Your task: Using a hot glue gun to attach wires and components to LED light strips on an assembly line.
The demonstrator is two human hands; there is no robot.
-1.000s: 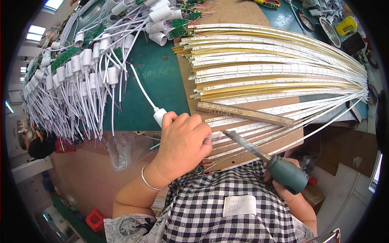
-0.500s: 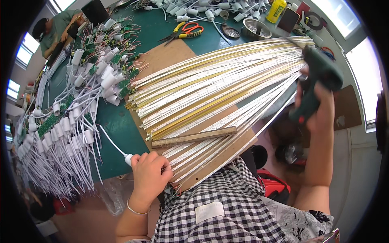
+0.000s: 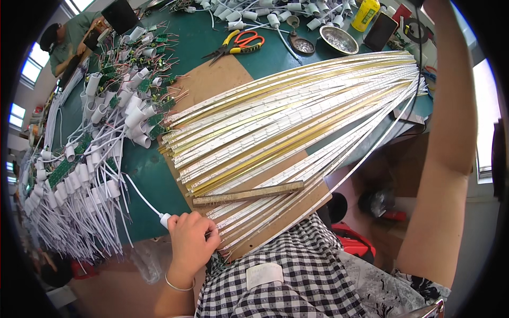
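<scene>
My left hand [image 3: 192,238] is closed around a white plastic end cap [image 3: 165,220], with a white cable running from it toward the heap at left. The fingers hide most of the cap. Beside the hand lie the near ends of LED strips [image 3: 297,103], long white and yellow, fanned across a brown board [image 3: 222,69]. A wooden bar [image 3: 249,194] rests across several of them. My right forearm [image 3: 442,138] reaches up to the top right, where my right hand [image 3: 439,4] is cut off by the edge. Its fingers and anything in it are hidden. A dark cord [image 3: 419,47] hangs beside it.
White caps with green circuit boards and cables [image 3: 95,153] cover the left of the green table [image 3: 146,159]. Pliers [image 3: 222,49], scissors [image 3: 248,41], a metal bowl [image 3: 339,40] and a yellow bottle [image 3: 366,15] stand or lie behind. Another person [image 3: 69,40] sits far left.
My right hand, which held a dark green pistol-shaped power tool over the strips' far ends, has risen to the top right edge. That tool is out of sight. My left hand keeps its hold.
</scene>
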